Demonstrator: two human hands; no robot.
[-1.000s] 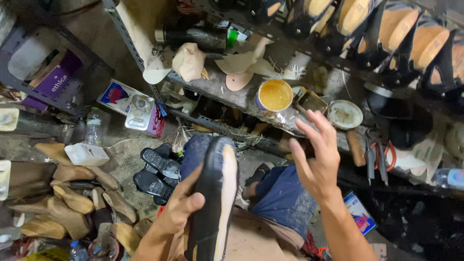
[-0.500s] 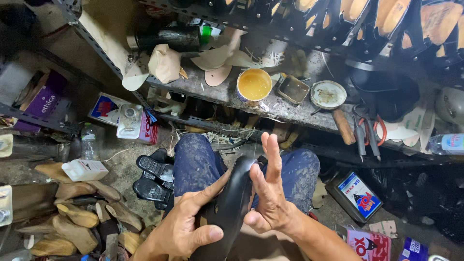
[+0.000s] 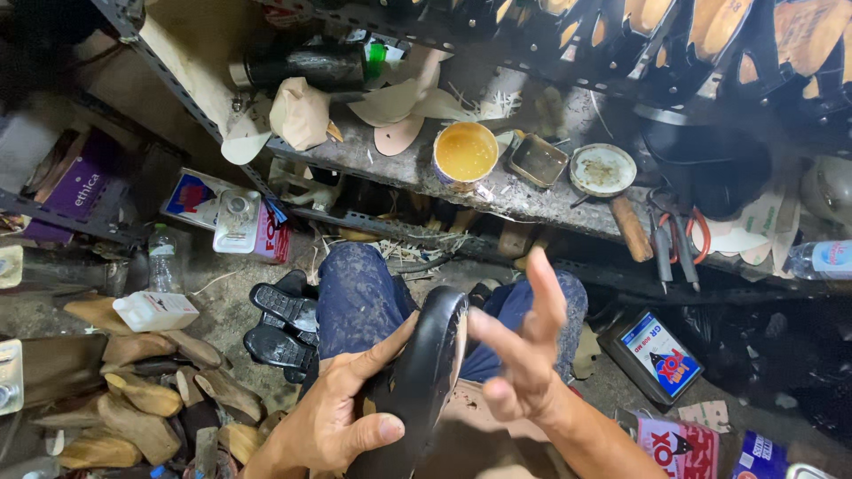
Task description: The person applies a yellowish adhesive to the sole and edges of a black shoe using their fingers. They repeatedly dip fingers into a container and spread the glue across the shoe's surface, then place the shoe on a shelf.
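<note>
The left hand (image 3: 333, 417) grips the black sole (image 3: 417, 381). The right hand (image 3: 524, 359), fingers spread, has lifted just off it since half a second ago.

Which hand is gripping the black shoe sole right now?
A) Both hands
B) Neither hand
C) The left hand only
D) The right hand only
C: the left hand is wrapped around the black shoe sole, while the right hand is open beside it with its fingers spread.
</note>
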